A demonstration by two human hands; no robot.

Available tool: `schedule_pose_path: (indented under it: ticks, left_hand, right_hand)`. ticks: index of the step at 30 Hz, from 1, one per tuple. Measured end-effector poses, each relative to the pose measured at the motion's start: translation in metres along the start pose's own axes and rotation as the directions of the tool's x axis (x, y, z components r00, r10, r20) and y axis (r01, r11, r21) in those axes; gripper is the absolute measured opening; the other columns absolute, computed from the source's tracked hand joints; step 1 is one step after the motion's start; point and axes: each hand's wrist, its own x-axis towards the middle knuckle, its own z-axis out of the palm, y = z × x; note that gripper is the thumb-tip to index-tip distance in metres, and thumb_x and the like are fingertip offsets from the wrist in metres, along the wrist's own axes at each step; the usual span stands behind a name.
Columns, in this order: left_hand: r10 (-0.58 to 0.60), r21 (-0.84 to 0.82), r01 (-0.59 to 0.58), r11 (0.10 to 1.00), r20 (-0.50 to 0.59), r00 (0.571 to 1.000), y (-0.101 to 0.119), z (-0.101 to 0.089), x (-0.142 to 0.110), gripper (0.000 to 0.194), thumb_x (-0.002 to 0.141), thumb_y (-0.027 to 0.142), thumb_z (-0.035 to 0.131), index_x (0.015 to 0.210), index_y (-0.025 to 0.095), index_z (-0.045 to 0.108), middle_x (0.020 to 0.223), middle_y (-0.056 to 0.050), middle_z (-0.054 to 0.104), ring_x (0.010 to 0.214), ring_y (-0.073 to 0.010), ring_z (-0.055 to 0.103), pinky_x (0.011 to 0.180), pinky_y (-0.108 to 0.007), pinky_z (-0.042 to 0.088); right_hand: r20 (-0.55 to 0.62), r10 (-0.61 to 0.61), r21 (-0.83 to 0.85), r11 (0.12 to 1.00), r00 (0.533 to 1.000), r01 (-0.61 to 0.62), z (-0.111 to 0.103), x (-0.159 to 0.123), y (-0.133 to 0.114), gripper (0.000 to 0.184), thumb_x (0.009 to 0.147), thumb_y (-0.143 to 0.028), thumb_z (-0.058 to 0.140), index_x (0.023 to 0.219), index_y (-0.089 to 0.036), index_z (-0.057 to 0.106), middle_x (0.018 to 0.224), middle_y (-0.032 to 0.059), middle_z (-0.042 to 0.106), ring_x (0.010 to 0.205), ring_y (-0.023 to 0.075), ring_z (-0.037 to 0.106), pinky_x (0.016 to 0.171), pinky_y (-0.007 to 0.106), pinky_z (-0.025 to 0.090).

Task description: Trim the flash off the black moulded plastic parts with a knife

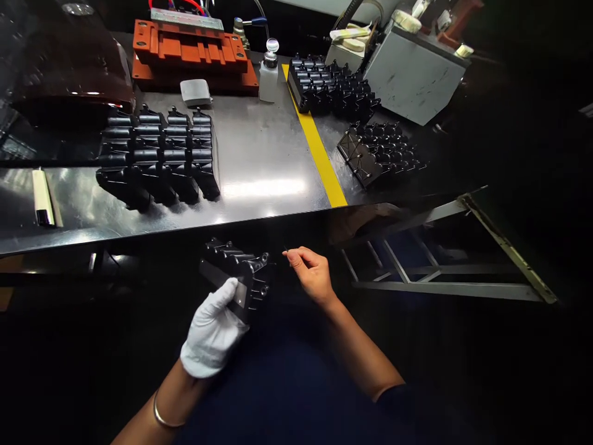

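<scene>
My left hand [214, 330], in a white glove, is closed around a black molded plastic part [222, 272] just below the table's front edge. The part is tilted, with ribs and round bosses on its right end and a smooth flat face toward me. To the right of it my bare right hand [311, 272] is closed in a pinch, thumb against forefinger. A tiny dark sliver shows at those fingertips, too small to name. The right hand and the part are apart.
Stacked black parts stand on the metal table [259, 154]: a left group [162, 154], a back group [331, 86] and a right group [380, 154]. Yellow tape [319, 148] crosses the table. Behind are an orange fixture [189, 59], a pump bottle [269, 77] and a grey box [414, 71].
</scene>
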Motion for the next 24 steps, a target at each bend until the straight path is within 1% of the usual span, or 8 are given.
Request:
schedule_pose_path:
  ticks: [2, 4, 7, 9, 11, 14, 18, 24]
  left_hand:
    - [0.071, 0.059, -0.071, 0.996, 0.001, 0.997, 0.002, 0.002, 0.002, 0.037, 0.088, -0.002, 0.045, 0.073, 0.017, 0.073, 0.071, 0.000, 0.076, 0.070, -0.0099, 0.073, 0.081, -0.018, 0.057]
    - [0.212, 0.182, -0.218, 0.959, 0.055, 0.976, 0.001, 0.005, 0.002, 0.025, 0.083, 0.000, 0.057, 0.079, 0.018, 0.074, 0.074, 0.001, 0.077, 0.076, -0.0130, 0.074, 0.085, -0.022, 0.056]
    - [0.428, 0.376, -0.454, 0.808, 0.156, 0.890, 0.000, 0.006, -0.001, 0.028, 0.074, 0.004, 0.071, 0.095, 0.022, 0.074, 0.077, 0.002, 0.077, 0.092, -0.0170, 0.072, 0.090, -0.023, 0.053]
    - [0.516, 0.473, -0.531, 0.703, 0.175, 0.839, 0.000, 0.003, -0.003, 0.034, 0.070, 0.004, 0.075, 0.097, 0.024, 0.074, 0.077, 0.002, 0.077, 0.098, -0.0173, 0.070, 0.090, -0.020, 0.052]
    - [0.556, 0.548, -0.546, 0.634, 0.167, 0.814, 0.001, -0.002, -0.003, 0.032, 0.067, 0.002, 0.077, 0.091, 0.023, 0.075, 0.078, 0.002, 0.077, 0.100, -0.0171, 0.069, 0.089, -0.017, 0.051]
    - [0.575, 0.621, -0.531, 0.576, 0.154, 0.803, 0.001, -0.008, -0.003, 0.026, 0.062, 0.001, 0.079, 0.079, 0.022, 0.076, 0.079, 0.000, 0.077, 0.096, -0.0173, 0.070, 0.087, -0.016, 0.051]
    - [0.627, 0.699, -0.530, 0.481, 0.147, 0.765, 0.000, -0.006, -0.006, 0.021, 0.058, 0.002, 0.081, 0.070, 0.019, 0.075, 0.073, 0.001, 0.077, 0.085, -0.0162, 0.072, 0.085, -0.016, 0.052]
    - [0.629, 0.658, -0.568, 0.494, 0.180, 0.756, 0.001, -0.001, -0.008, 0.031, 0.054, -0.008, 0.079, 0.072, 0.017, 0.076, 0.072, 0.000, 0.077, 0.086, -0.0162, 0.073, 0.085, -0.014, 0.052]
  right_hand:
    - [0.082, -0.063, 0.025, 0.998, 0.995, 0.061, -0.006, -0.005, -0.019, 0.026, 0.086, -0.039, 0.061, 0.078, -0.017, 0.071, 0.068, 0.0024, 0.064, 0.061, 0.0121, 0.056, 0.057, 0.025, 0.046]
    - [0.187, -0.134, 0.052, 0.991, 0.973, 0.126, -0.012, -0.008, -0.038, 0.022, 0.086, -0.035, 0.062, 0.076, -0.017, 0.071, 0.068, 0.0028, 0.065, 0.060, 0.0120, 0.057, 0.055, 0.024, 0.044]
    - [0.299, -0.177, 0.056, 0.984, 0.938, 0.168, -0.019, -0.011, -0.054, 0.021, 0.087, -0.032, 0.063, 0.075, -0.017, 0.071, 0.066, 0.0032, 0.065, 0.059, 0.0123, 0.058, 0.054, 0.025, 0.045]
    - [0.322, -0.174, 0.047, 0.985, 0.931, 0.168, -0.021, -0.011, -0.057, 0.022, 0.087, -0.033, 0.062, 0.076, -0.017, 0.072, 0.067, 0.0034, 0.066, 0.059, 0.0123, 0.058, 0.054, 0.025, 0.045]
    - [0.338, -0.171, 0.042, 0.985, 0.925, 0.167, -0.021, -0.012, -0.056, 0.022, 0.087, -0.033, 0.062, 0.076, -0.017, 0.072, 0.067, 0.0034, 0.066, 0.059, 0.0119, 0.058, 0.054, 0.024, 0.045]
    - [0.355, -0.168, 0.045, 0.986, 0.920, 0.163, -0.019, -0.012, -0.055, 0.021, 0.086, -0.032, 0.063, 0.076, -0.017, 0.072, 0.066, 0.0028, 0.065, 0.058, 0.0111, 0.057, 0.053, 0.023, 0.043]
    - [0.374, -0.144, 0.057, 0.990, 0.916, 0.133, -0.018, -0.011, -0.055, 0.020, 0.086, -0.031, 0.064, 0.075, -0.016, 0.073, 0.067, 0.0033, 0.065, 0.058, 0.0112, 0.057, 0.053, 0.023, 0.043]
    - [0.356, -0.069, 0.018, 0.998, 0.932, 0.067, -0.018, -0.007, -0.053, 0.026, 0.086, -0.037, 0.064, 0.073, -0.016, 0.073, 0.067, 0.0036, 0.067, 0.059, 0.0122, 0.059, 0.053, 0.024, 0.045]
